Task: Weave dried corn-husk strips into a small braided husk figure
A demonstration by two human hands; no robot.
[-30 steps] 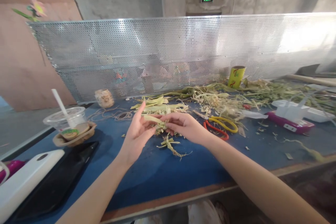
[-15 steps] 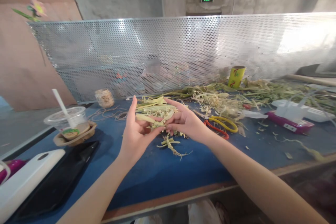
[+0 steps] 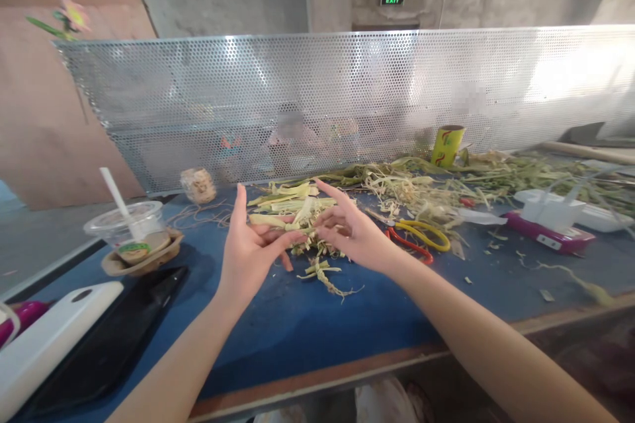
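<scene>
My left hand (image 3: 253, 241), forefinger raised, pinches a pale green leaf strip (image 3: 262, 220) between its thumb and the lower fingers. From the right, my right hand (image 3: 347, 228) has its thumb and fingertips closed at the strip's other end, close to my left thumb tip; its forefinger points up and away. Just behind and below both hands lies a loose pile of dried, pale green leaf strips (image 3: 292, 193). Nearer to me is a small frayed, twisted piece (image 3: 327, 281) on the blue table mat (image 3: 317, 330).
Scissors (image 3: 421, 234) with yellow and red handles lie right of my hands, before heaped plant fibres (image 3: 407, 188). A yellow tube (image 3: 447, 145) stands behind. Farther right is a purple power strip (image 3: 548, 231). At left are a plastic cup (image 3: 131, 228) and a black tablet-like slab (image 3: 109, 337).
My left hand has shifted slightly left and my fingertips have drawn a little apart, with a short stretch of the leaf strip showing between them. The table things stay put.
</scene>
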